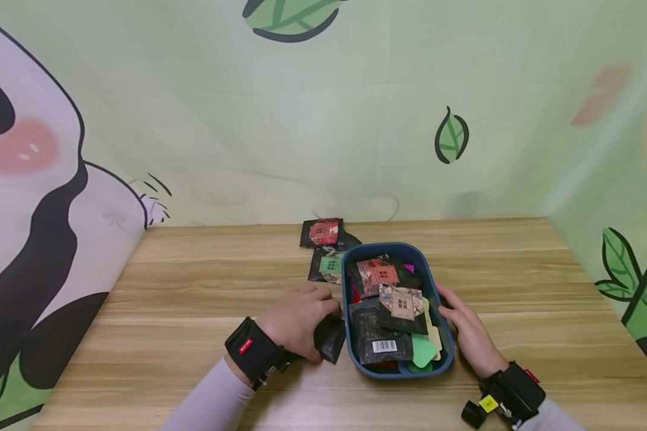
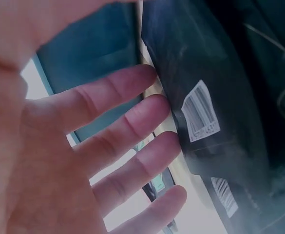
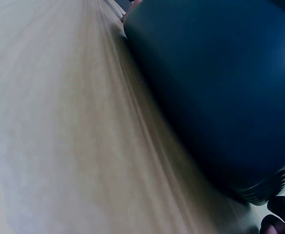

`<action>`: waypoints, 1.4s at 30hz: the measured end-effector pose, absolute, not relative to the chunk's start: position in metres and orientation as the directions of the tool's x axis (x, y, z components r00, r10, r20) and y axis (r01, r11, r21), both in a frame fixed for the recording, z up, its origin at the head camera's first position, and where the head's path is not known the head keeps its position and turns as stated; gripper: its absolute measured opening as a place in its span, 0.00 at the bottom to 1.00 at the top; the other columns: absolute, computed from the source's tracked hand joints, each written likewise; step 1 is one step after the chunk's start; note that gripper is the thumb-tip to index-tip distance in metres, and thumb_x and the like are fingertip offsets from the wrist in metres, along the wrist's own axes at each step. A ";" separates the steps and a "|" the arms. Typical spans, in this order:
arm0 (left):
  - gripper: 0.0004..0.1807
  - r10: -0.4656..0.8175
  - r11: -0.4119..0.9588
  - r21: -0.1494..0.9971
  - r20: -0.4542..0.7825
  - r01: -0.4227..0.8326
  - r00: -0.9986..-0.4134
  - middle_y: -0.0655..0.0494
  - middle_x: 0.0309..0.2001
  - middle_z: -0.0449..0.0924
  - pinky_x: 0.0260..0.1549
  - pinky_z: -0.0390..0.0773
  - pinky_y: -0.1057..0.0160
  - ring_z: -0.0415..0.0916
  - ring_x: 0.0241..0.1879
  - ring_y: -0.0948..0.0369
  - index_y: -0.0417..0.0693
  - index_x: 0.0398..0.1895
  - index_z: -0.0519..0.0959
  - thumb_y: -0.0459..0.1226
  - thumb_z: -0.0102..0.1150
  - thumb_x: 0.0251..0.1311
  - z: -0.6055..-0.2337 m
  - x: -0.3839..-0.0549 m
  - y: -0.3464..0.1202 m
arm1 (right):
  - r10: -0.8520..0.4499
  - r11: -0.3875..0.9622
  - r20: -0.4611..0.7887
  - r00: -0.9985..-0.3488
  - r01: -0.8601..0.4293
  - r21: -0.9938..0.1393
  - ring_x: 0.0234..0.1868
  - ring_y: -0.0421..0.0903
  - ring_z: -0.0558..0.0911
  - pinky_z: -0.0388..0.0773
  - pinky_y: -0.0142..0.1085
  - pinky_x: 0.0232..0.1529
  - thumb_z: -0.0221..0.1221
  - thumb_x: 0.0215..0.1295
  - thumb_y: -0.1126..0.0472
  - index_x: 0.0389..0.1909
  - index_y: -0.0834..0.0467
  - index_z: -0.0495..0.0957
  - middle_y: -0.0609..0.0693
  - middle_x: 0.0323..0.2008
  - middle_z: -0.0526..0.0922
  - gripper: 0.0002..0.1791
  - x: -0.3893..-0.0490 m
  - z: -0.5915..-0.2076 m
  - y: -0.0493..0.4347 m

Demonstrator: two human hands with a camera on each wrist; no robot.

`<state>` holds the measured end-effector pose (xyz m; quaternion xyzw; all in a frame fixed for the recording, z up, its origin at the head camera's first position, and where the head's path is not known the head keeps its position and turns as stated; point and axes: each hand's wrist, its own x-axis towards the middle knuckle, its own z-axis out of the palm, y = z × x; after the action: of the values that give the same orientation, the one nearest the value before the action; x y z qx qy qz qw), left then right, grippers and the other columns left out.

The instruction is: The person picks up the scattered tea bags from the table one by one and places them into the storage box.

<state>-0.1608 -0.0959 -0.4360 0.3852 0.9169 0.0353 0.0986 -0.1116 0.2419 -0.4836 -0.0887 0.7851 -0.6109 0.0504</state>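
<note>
A dark blue box [image 1: 447, 353] stands on the wooden table, filled with black packets [image 1: 401, 305] that carry printed labels. Left of the box, my left hand [image 1: 296, 317] holds black packets [image 1: 330, 338] on edge between thumb and fingers. White barcode labels [image 2: 200, 112] show on them in the left wrist view, where the fingertips [image 2: 154, 109] meet their edge. My right hand [image 1: 471, 332] rests against the box's right wall with fairly straight fingers. In the right wrist view the smooth box wall [image 3: 220, 87] fills the right side.
Behind my left hand lie a red-labelled packet [image 1: 322, 232] and a green-labelled packet [image 1: 326, 265], close to the box's far left corner. Coloured card pieces [image 1: 425, 350] stick up inside the box. A printed cloth backdrop [image 1: 356, 131] borders the table's far edge.
</note>
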 end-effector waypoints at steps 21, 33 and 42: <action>0.18 0.757 0.642 0.193 -0.001 0.742 -0.654 0.65 0.42 0.79 0.39 0.77 0.63 0.76 0.40 0.66 0.57 0.46 0.84 0.44 0.67 0.49 -0.443 -0.173 -0.097 | -0.198 0.223 0.030 -0.980 -0.075 -0.972 0.76 0.56 0.50 0.51 0.29 0.69 0.38 0.79 0.51 0.79 0.62 0.52 0.59 0.77 0.54 0.34 -0.111 -0.486 0.243; 0.06 0.652 0.712 0.086 0.287 0.697 -0.702 0.64 0.30 0.76 0.23 0.70 0.69 0.69 0.25 0.70 0.53 0.36 0.83 0.35 0.62 0.57 -0.427 -0.192 -0.118 | -0.204 0.228 0.036 -0.978 -0.083 -0.970 0.76 0.56 0.50 0.52 0.20 0.63 0.38 0.79 0.51 0.79 0.63 0.52 0.61 0.77 0.53 0.34 -0.112 -0.484 0.243; 0.07 0.597 0.697 0.051 0.511 0.715 -0.618 0.61 0.33 0.76 0.30 0.75 0.66 0.71 0.30 0.66 0.51 0.38 0.85 0.34 0.63 0.57 -0.411 -0.193 -0.100 | -0.205 0.223 0.013 -0.979 -0.060 -0.973 0.77 0.56 0.50 0.45 0.55 0.72 0.38 0.79 0.51 0.79 0.63 0.52 0.61 0.77 0.53 0.34 -0.112 -0.484 0.242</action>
<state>-0.1929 -0.0996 -0.4111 0.3685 0.8907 0.1258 -0.2348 -0.1119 0.2421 -0.4840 -0.0848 0.7797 -0.6176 0.0588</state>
